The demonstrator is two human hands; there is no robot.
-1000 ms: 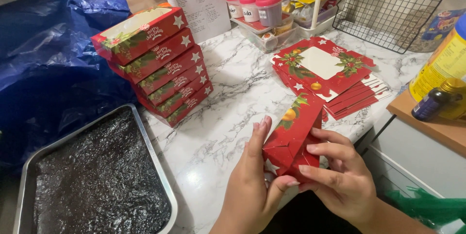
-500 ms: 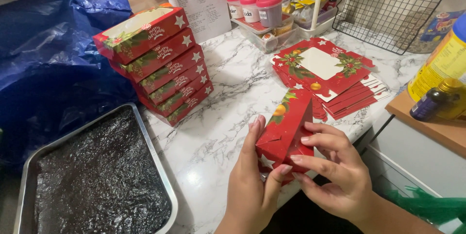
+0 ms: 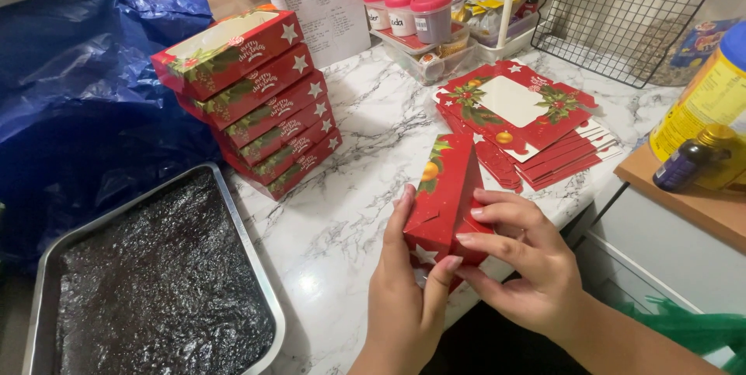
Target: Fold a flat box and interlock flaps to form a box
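I see both hands at the near edge of the worktop (image 3: 365, 157), working one red box (image 3: 448, 192) between them. The box is a partly folded carton with star and ornament prints, standing tilted on end, its narrow top pointing away from me. My left hand (image 3: 404, 297) wraps the box's left side from below, fingers curled shut on it, with a fingertip up along the left edge. My right hand (image 3: 536, 266) closes on the lower right of the box, thumb and forefinger pinching a flap near the bottom corner, the other fingers bent above it. So both hands have hold of the same box, which is lifted just over the near edge.

Beyond the box, toward the right edge of the worktop, lies a fanned pile of flat boxes (image 3: 521, 115), red with a white window panel on top. Toward the left side stands a leaning stack of folded boxes (image 3: 256, 99), six or so high. At the near left corner sits a metal tray (image 3: 249, 258) filled with a dark brown bake. Blue plastic sheeting (image 3: 85, 95) is bunched behind the tray. At the far edge are three red-lidded jars (image 3: 408, 10) beside a sheet of paper (image 3: 322, 2). A wire rack (image 3: 622, 10) stands at the far right, and a yellow tub (image 3: 703, 99) and a dark bottle (image 3: 688, 159) rest on a wooden shelf (image 3: 699, 204) to the right.
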